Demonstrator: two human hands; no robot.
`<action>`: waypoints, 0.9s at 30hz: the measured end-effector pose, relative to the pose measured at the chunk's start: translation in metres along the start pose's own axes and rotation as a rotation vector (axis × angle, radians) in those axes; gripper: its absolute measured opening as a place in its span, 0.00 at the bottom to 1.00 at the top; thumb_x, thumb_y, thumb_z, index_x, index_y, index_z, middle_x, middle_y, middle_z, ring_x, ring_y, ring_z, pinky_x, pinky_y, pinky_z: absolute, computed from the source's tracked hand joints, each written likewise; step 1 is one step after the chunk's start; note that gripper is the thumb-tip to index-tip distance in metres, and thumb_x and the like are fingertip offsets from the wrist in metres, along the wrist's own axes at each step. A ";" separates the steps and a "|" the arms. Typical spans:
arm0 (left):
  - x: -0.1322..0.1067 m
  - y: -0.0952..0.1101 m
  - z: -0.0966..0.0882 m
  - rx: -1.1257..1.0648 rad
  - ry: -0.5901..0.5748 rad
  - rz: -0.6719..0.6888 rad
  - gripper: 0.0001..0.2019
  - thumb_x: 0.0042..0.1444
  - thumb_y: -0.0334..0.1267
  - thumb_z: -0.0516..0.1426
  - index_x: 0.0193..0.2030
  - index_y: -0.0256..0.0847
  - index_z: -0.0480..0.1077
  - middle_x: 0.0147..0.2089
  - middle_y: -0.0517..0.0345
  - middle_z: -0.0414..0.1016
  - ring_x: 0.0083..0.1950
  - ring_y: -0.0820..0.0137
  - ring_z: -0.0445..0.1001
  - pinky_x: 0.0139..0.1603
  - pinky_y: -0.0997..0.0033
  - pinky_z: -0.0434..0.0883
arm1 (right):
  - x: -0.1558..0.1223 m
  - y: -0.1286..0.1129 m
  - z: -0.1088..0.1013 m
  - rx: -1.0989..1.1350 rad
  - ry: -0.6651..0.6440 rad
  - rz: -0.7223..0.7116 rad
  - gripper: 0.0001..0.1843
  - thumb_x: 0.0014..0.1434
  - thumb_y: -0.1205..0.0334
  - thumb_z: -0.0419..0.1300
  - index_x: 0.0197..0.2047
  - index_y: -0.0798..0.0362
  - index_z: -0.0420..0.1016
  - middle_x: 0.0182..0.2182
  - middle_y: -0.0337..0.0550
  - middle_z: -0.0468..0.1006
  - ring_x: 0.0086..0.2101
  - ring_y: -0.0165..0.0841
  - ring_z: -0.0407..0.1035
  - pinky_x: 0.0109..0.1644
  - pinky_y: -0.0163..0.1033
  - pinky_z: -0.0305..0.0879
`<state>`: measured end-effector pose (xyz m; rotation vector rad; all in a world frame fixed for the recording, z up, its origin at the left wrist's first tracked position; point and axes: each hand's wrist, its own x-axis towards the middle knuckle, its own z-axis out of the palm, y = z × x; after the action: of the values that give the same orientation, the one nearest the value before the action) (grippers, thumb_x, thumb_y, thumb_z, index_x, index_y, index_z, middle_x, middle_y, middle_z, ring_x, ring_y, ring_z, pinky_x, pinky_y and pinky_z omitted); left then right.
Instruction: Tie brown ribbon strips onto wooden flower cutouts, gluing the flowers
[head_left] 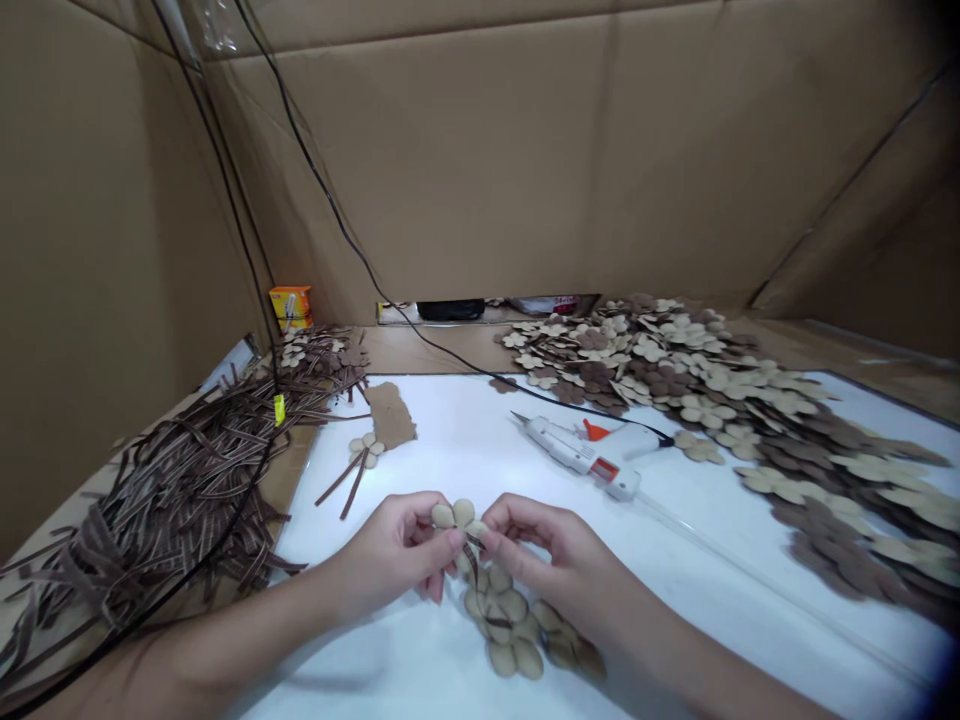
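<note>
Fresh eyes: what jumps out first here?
A large drift of tan and brown flower cut-outs fills the right of the white work surface. At left lies a heap of dark brown ribbon strips. Front centre, the left hand and right hand pinch a small flower, a white glue gun just beyond.

Flower cutouts (459, 516): matt, fibrous sheet. Hot glue gun (577, 452): smooth, glossy white plastic. Ribbon strips (172, 500): matt brown cloth. Wall (450, 160): matt cardboard.
</note>
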<state>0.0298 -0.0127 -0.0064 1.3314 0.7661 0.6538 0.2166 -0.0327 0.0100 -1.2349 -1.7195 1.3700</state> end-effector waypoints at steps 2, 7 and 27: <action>0.000 0.000 0.000 0.024 0.015 0.011 0.15 0.53 0.48 0.56 0.29 0.36 0.62 0.20 0.65 0.63 0.19 0.81 0.64 0.20 0.82 0.61 | 0.000 0.000 0.000 -0.023 0.003 0.013 0.13 0.58 0.52 0.54 0.29 0.53 0.67 0.25 0.37 0.68 0.29 0.30 0.63 0.33 0.35 0.60; 0.002 -0.001 -0.001 0.012 0.043 0.001 0.16 0.52 0.49 0.57 0.28 0.37 0.61 0.21 0.64 0.64 0.18 0.80 0.64 0.20 0.81 0.62 | 0.003 -0.002 -0.002 -0.057 0.026 0.021 0.16 0.57 0.50 0.54 0.25 0.53 0.64 0.21 0.36 0.65 0.26 0.29 0.60 0.31 0.35 0.57; 0.006 -0.005 -0.005 -0.270 0.041 0.029 0.18 0.50 0.50 0.58 0.23 0.36 0.63 0.16 0.60 0.67 0.15 0.76 0.66 0.16 0.80 0.58 | 0.012 0.012 -0.011 -0.049 0.236 -0.109 0.16 0.59 0.49 0.48 0.30 0.51 0.67 0.32 0.41 0.70 0.36 0.36 0.64 0.40 0.39 0.59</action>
<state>0.0294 -0.0056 -0.0121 1.0862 0.6662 0.7812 0.2252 -0.0173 0.0005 -1.2563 -1.6370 1.0791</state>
